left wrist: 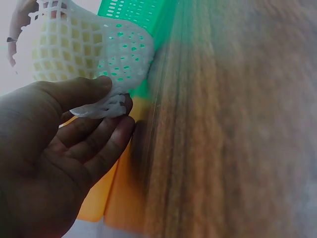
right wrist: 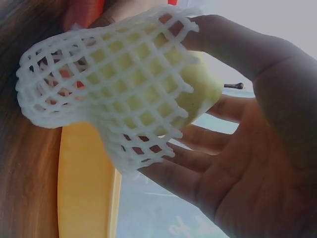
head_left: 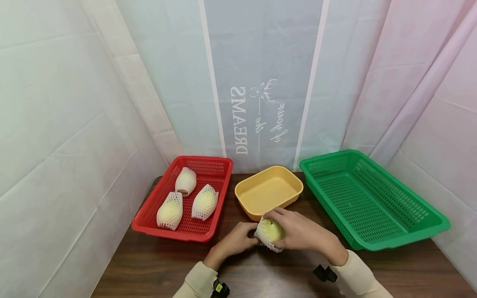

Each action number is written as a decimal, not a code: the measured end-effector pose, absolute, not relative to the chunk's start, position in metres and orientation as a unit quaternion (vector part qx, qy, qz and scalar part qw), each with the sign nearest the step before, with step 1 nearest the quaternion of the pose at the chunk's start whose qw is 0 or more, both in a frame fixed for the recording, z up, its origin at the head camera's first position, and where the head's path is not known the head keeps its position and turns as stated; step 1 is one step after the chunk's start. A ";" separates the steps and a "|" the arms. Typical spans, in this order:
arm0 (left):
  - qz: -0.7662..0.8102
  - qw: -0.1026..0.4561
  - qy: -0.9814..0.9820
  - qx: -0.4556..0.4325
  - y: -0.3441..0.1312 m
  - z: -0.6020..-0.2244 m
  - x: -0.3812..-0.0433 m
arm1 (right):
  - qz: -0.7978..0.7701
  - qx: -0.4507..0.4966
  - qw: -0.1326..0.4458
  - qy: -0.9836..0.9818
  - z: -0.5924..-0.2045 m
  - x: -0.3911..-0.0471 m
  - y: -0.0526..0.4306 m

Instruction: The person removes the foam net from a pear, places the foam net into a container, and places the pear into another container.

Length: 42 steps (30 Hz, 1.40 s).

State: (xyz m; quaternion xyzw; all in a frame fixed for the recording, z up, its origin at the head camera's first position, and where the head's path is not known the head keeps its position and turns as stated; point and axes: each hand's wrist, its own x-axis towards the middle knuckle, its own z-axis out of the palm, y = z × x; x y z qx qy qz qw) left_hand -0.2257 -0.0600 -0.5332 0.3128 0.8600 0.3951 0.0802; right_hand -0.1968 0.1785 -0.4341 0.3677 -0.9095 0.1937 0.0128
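A pale yellow-green pear (head_left: 273, 230) sits partly inside a white foam net sleeve (right wrist: 54, 79), held low over the table in front of the yellow tub. My right hand (head_left: 302, 231) holds the pear from its stem side, with thumb and fingers spread around it. In the right wrist view the stem end pokes out of the net, and the net's other end hangs loose past the fruit. My left hand (head_left: 238, 239) pinches the edge of that loose end between thumb and fingers, as the left wrist view shows.
On the left, a red basket (head_left: 219, 203) holds three net-wrapped fruits (head_left: 169, 211). A yellow tub (head_left: 268, 190) stands just beyond my hands. To the right is a large green basket (head_left: 361, 207). Behind the dark wooden table (head_left: 149, 265) hangs a printed curtain (head_left: 261, 54).
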 end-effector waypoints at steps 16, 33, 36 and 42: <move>0.410 0.074 0.855 0.308 -0.060 -0.535 -0.225 | 0.218 0.382 0.043 -0.897 -0.425 -0.198 0.186; 0.441 0.100 0.844 0.288 -0.062 -0.534 -0.223 | 0.222 0.396 0.098 -0.886 -0.415 -0.205 0.190; 0.446 0.102 0.842 0.285 -0.062 -0.534 -0.223 | 0.223 0.397 0.108 -0.884 -0.412 -0.206 0.191; 0.444 0.072 0.843 0.297 -0.063 -0.534 -0.224 | 0.226 0.399 0.129 -0.879 -0.405 -0.212 0.195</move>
